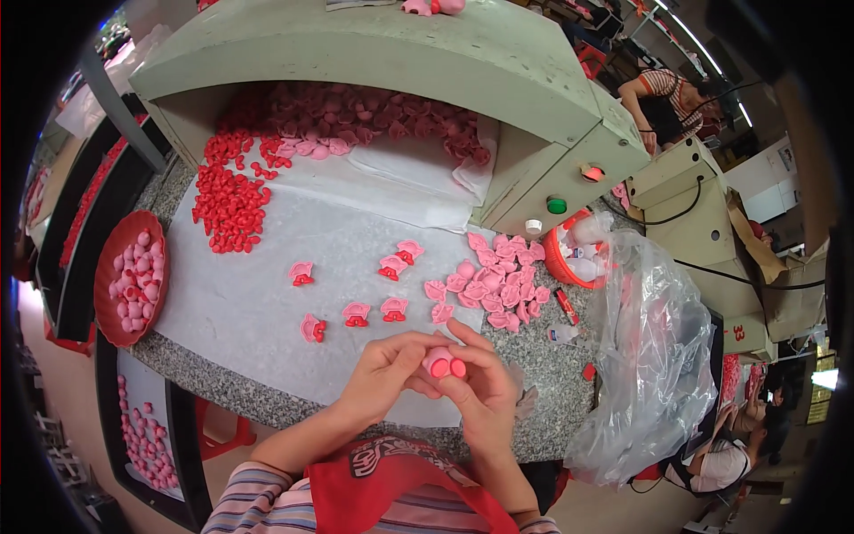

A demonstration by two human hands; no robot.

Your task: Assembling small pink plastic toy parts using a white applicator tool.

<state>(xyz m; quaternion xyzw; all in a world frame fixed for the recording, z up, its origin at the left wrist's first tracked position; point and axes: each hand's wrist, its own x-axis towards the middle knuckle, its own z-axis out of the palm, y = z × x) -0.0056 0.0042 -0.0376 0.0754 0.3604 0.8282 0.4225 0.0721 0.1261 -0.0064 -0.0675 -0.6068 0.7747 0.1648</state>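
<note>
Near the front edge of the paper-covered table, both hands are closed on a small pink plastic toy part [435,360] with two round, darker pink discs facing up. My left hand [388,367] pinches it from the left. My right hand [481,388] wraps it from the right, thumb at the discs. Just beyond lie several pink pieces joined to red ones, such as this joined piece [356,313] and another one [394,309]. A heap of loose pink pieces [503,280] lies right of them. Farther left is a heap of small red pieces [229,200].
A grey-green metal housing [356,44] arches over more pink pieces at the back. An orange-red basket [569,254] with small bottles and a clear plastic bag [654,356] are on the right. A red bowl [107,307] of pink balls stands left. Other people sit far right.
</note>
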